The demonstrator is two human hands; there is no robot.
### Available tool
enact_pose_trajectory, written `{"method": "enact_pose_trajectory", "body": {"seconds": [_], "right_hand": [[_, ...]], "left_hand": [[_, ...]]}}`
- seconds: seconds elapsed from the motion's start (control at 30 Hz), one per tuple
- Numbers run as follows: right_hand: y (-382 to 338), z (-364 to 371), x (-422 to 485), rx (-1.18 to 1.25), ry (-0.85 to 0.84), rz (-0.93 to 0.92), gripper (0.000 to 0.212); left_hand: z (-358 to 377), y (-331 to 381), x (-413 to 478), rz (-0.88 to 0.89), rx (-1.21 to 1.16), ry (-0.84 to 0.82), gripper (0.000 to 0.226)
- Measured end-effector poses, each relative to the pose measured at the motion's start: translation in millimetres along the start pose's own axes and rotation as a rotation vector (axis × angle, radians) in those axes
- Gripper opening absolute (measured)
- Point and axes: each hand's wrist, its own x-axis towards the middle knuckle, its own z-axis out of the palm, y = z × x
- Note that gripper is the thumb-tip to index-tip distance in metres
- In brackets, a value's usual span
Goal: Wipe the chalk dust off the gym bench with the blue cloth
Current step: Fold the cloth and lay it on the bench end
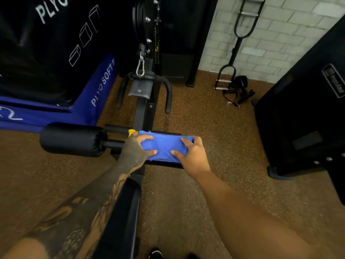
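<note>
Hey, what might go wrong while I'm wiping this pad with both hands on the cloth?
The blue cloth is wrapped around the right roller pad, so it may bunch and smear dust. The left hand sits beside the yellow adjustment knob and could knock it.

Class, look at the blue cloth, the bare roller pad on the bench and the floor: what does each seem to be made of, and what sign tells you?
Blue cloth: soft woven or knit fabric, matte; it folds and wraps under both hands.
Roller pad: probably foam under black vinyl; slight sheen, puckered end seam.
Floor: likely speckled rubber matting, granular and matte.
</note>
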Motion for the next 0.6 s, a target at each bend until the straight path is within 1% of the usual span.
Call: {"method": "enact_pose_trajectory", "body": {"seconds": [0.07,0.1,0.13,0.2,0.23,0.3,0.37,0.43,0.47,0.6], "right_hand": [[5.5,-0.5,-2.4,-0.18,0.025,-0.019,0.067],[7.0,-1.7,-4.4,-0.297,0.036,-0.024,0.069],[7.5,-2.9,-5.8,-0.385,0.04,-0.034,0.071],[5.4,-4.0,-6.8,-0.465,0.043,-0.097,0.075],[3.5,-3.0,-6.1,-0.491,0.035,-0.147,0.076],[0.6,1.4,-4.3,-0.546,-0.015,-0.24,0.075],[1.4,6.7,-2.9,-0.569,-0.087,-0.27,0.073],[4.6,10.4,-1.5,-0.547,-0.127,-0.256,0.074],[4.9,11.2,-1.7,-0.545,-0.133,-0.246,0.075],[5.3,14.7,0.8,-0.554,-0.108,-0.236,0.076]], "left_hand": [[-0.7,-1.0,1.4,0.034,0.062,-0.012,0.058],[-1.8,-1.1,1.2,0.06,0.146,-0.003,0.064],[-3.5,-1.3,0.2,0.094,0.28,0.022,0.069],[-5.9,-0.8,-2.9,0.183,0.552,0.059,0.072],[-5.0,-1.4,-3.8,0.246,0.619,0.054,0.073],[1.0,-0.9,-4.0,0.352,0.715,-0.022,0.073],[9.8,-1.7,-3.0,0.365,0.781,-0.115,0.073],[16.4,-4.2,-3.0,0.317,0.776,-0.191,0.072],[18.3,-6.3,-3.6,0.299,0.761,-0.207,0.072],[21.6,-11.2,-2.2,0.324,0.733,-0.17,0.074]]}}
